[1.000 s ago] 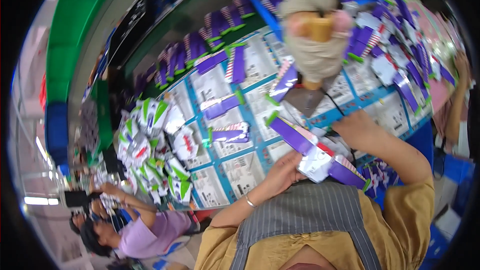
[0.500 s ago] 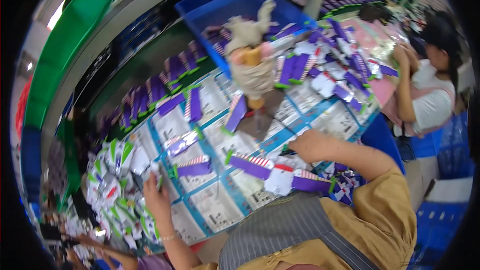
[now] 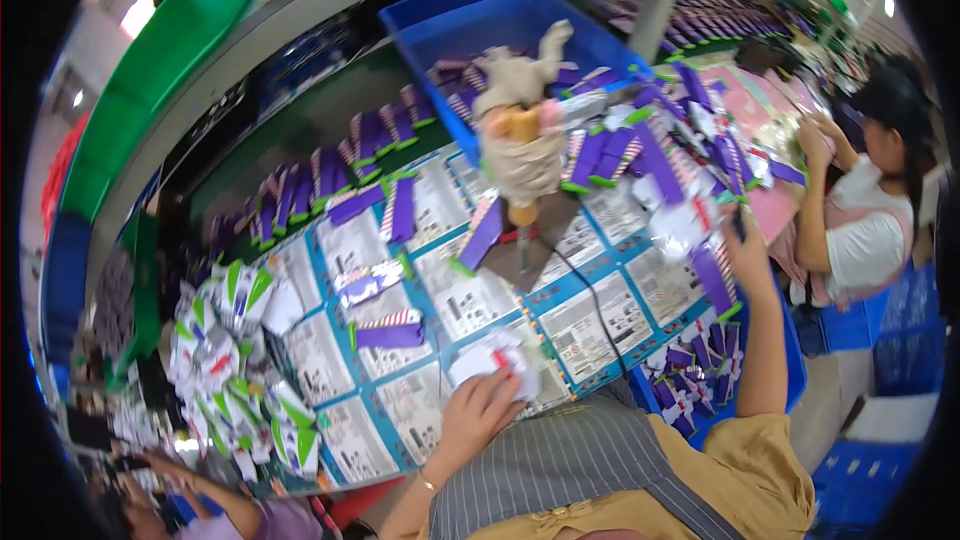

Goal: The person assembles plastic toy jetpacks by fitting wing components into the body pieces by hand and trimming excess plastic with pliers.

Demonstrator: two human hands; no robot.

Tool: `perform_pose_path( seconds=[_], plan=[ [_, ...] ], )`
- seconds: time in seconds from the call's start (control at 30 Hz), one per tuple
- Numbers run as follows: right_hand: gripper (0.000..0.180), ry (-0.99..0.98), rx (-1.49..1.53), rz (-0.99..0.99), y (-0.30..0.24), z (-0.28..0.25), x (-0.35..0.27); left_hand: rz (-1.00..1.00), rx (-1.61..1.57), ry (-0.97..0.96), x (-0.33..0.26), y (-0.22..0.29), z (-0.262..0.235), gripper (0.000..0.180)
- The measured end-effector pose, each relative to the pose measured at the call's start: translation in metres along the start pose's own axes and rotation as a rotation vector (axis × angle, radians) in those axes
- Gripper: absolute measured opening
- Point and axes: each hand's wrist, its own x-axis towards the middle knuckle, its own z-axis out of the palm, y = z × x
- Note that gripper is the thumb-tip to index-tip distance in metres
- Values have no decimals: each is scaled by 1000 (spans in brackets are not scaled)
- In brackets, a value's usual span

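Note:
My left hand (image 3: 478, 410) is closed on a white plastic part (image 3: 520, 380) with a red mark, just in front of my striped apron. My right hand (image 3: 750, 255) reaches out to the right, fingers curled round something small and dark that I cannot make out. Beside it a purple-and-white winged toy part (image 3: 712, 275), with striped edges and green tips, lies against the pile, partly blurred. A cloth-wrapped electric screwdriver (image 3: 523, 165) hangs point down over the middle of the table. Several loose purple wing pieces (image 3: 390, 332) lie left of it.
White-and-green shell parts (image 3: 235, 350) are heaped at the left. Purple wings line a green conveyor (image 3: 300, 110). A blue bin (image 3: 440, 15) stands at the back, another blue bin (image 3: 790, 365) at my right. A co-worker (image 3: 865, 180) sits at the right; a dark cable (image 3: 590, 290) crosses the table.
My left hand has moved from the shell heap to in front of me with the white part. My right hand has swung outward, and the winged part has gone from before me to the right-hand pile.

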Motion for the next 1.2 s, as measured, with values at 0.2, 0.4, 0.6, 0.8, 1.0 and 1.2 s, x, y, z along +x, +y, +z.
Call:
perform_pose_path(
  seconds=[0.2, 0.4, 0.6, 0.8, 1.0, 1.2],
  plan=[
    [26, -161, 129, -31, 82, 28, 118, 143, -135, 26, 18, -5, -18, 34],
    [24, -111, 63, 9, 74, 40, 134, -336, 241, 125, 7, -66, -67, 41],
    [23, -26, 21, -23, 51, 31, 119, -307, 312, -184, 45, -90, -62, 51],
    [14, 124, -28, -98, -36, 4, 48, -589, -187, 329, 27, -65, -105, 44],
    [18, -840, 1046, -215, -169, 95, -82, -248, -1132, 265, 45, -9, -70, 49],
    [32, -1187, 942, -161, -176, 97, -104, -356, -1235, 85, 40, 9, -49, 24]
  ],
)
